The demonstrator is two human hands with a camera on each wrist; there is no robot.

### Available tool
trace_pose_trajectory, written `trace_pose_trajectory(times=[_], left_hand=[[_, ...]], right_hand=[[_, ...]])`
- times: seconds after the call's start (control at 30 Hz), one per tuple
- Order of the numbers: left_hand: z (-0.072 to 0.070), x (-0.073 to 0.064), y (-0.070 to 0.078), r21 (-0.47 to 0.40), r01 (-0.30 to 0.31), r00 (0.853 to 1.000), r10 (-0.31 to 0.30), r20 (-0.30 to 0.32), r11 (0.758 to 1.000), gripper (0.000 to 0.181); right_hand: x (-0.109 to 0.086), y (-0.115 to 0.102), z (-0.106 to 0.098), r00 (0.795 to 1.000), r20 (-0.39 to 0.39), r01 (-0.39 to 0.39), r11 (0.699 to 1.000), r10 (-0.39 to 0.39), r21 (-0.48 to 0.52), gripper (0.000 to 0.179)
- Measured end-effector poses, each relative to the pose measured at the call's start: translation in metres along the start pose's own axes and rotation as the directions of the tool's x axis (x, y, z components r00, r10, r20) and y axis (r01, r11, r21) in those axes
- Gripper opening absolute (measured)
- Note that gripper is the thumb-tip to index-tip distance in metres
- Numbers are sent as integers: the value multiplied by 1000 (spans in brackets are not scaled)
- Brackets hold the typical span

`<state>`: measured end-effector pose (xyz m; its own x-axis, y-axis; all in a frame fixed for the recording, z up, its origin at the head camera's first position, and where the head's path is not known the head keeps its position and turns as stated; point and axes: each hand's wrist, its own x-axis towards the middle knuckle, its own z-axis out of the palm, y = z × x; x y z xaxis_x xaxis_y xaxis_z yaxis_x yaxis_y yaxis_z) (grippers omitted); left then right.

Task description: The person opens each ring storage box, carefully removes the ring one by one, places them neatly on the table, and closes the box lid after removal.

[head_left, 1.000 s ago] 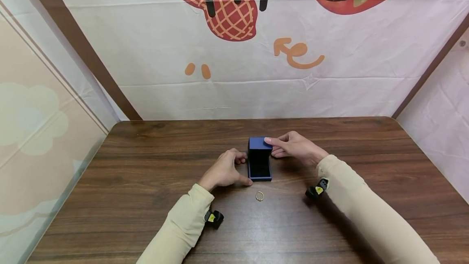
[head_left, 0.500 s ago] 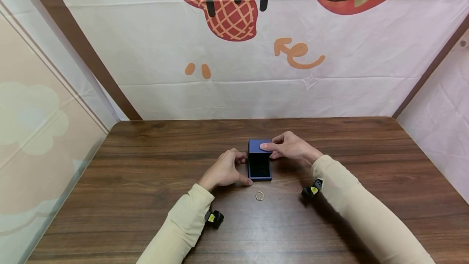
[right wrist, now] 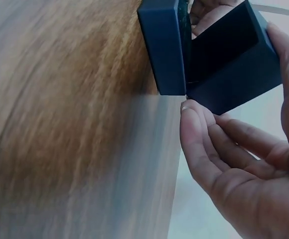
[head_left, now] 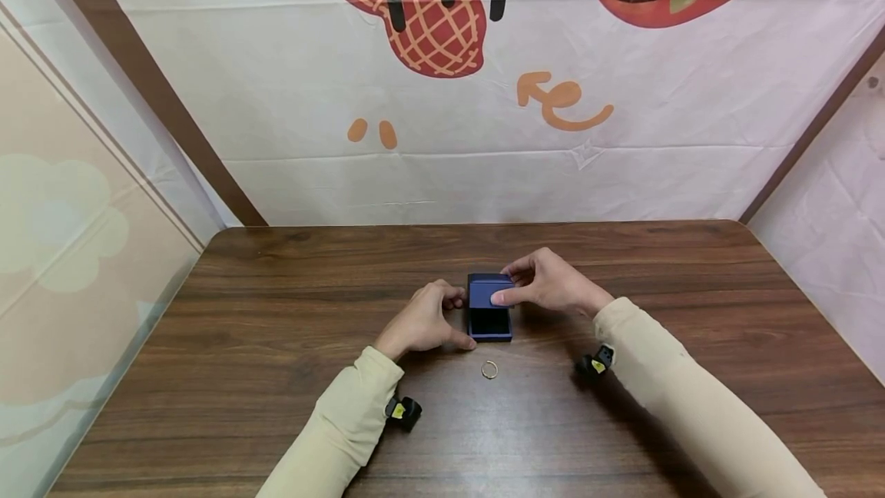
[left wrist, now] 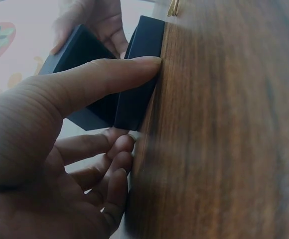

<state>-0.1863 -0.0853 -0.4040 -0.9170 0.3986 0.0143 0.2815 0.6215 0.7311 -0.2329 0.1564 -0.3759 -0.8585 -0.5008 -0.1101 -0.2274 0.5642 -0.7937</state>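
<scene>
A small blue ring box (head_left: 490,338) with a black inside stands on the table, its lid (head_left: 482,295) tilted partly down over the base. My left hand (head_left: 423,321) holds the base from the left; in the left wrist view its thumb (left wrist: 109,77) crosses the front, with the other fingers curled behind. On the right side, my right hand (head_left: 558,283) grips the lid, thumb on its top face and fingers behind. A gold-coloured ring (head_left: 490,377) lies on the table just in front of the box, touched by neither hand.
Dark wood-grain table (head_left: 276,375) under everything. A white printed cloth (head_left: 304,98) hangs behind its far edge, with more cloth at both sides. Each wrist carries a small black camera (head_left: 404,412).
The lid has swung forward and down towards the base, with my right hand moving along and its thumb sliding further onto the lid. My left hand and the ring stay put.
</scene>
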Motion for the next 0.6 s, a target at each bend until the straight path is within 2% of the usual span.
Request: trace_pose_trajectory(times=[0.2, 0.37, 0.6], left_hand=[[0, 0, 0, 3, 8, 1000, -8, -6, 1000, 66], [1, -1, -1, -2, 9, 1000, -9, -6, 1000, 69], [0, -1, 0, -7, 7, 1000, -7, -3, 1000, 68]], right_hand=[[-7, -3, 4, 993, -8, 113, 990, -114, -82, 56], [-13, -6, 9, 988, -17, 150, 977, -155, -152, 60], [-20, -9, 14, 969, -38, 221, 928, -243, -300, 70]])
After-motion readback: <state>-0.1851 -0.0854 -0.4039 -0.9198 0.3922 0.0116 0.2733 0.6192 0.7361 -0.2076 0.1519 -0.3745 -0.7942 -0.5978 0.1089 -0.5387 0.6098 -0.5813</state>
